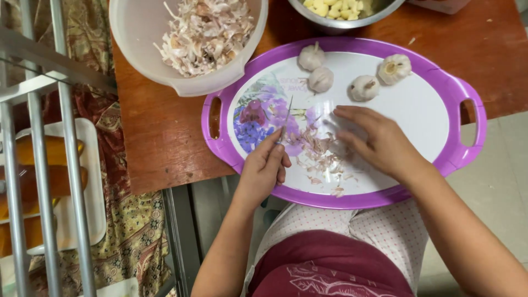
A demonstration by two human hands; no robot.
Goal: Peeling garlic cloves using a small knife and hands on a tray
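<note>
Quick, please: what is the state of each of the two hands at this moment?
Left hand: closed around a small knife, blade over the purple tray.
Right hand: open, fingers spread over the garlic peels; holding nothing that can be seen.

A person seen from above, with both forearms bare and no sleeves, rings, watch or bracelets showing. The left hand (pixel 264 165) and right hand (pixel 379 143) are bare. A dark maroon top (pixel 330 267) with a pale printed leaf-like pattern covers the torso. Below it are white trousers (pixel 379 225) dotted with small pink spots.
</note>
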